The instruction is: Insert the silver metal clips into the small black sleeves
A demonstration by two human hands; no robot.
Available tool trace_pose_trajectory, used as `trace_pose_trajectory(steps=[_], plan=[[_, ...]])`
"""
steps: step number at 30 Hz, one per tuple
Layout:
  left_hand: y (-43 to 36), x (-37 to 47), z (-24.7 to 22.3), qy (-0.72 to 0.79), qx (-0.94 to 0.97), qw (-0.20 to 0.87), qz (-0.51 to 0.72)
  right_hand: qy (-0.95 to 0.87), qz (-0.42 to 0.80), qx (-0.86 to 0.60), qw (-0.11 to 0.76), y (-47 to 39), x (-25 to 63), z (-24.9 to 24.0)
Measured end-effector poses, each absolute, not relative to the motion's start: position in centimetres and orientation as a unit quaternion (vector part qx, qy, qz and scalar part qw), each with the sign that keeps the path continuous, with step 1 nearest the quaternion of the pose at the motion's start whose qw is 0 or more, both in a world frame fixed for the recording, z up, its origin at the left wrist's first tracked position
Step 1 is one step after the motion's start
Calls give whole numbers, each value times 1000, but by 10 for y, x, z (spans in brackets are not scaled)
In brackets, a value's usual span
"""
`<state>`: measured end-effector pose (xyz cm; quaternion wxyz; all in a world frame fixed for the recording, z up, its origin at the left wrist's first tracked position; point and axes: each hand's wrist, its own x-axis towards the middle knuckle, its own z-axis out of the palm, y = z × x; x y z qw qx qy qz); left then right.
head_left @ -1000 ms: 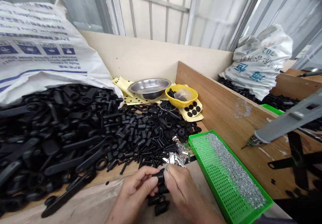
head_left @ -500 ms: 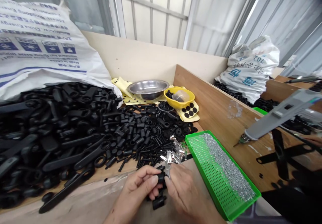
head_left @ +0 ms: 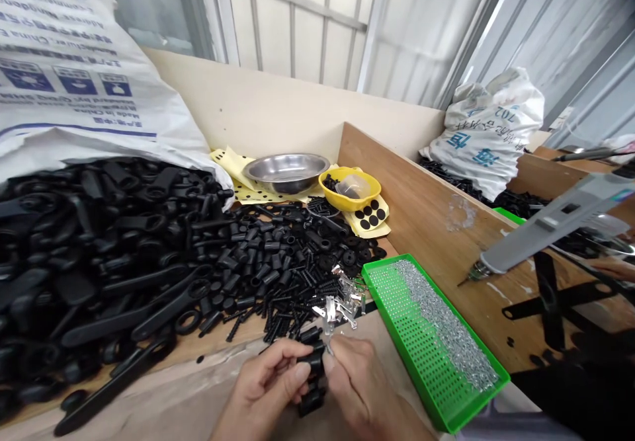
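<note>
Over the last second, neither my left hand (head_left: 265, 381) nor right hand (head_left: 361, 378) has quit the sleeve (head_left: 312, 360) near the surface's (head_left: 163, 404) front edge; I judge work unfinished. Left fingers are clamped on its smooth black cylinder; right fingers, pinched at its end, apparently grip a pale sliver (head_left: 327, 348). Nearby: shiny clips (head_left: 331, 309), ribbed plugs (head_left: 279, 319), perforated tray (head_left: 405, 327).
</note>
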<state>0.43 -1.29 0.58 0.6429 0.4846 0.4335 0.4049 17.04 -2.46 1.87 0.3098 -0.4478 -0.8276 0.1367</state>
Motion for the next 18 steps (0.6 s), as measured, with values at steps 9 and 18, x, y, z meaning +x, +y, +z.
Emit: trace_pose_trajectory(steps=[9, 18], plan=[[-14, -1, 7, 469, 510, 608, 387, -834, -16, -433, 342, -17, 172, 18], [-18, 1, 4, 453, 634, 431, 456, -781, 108, -497, 364, -26, 164, 1]])
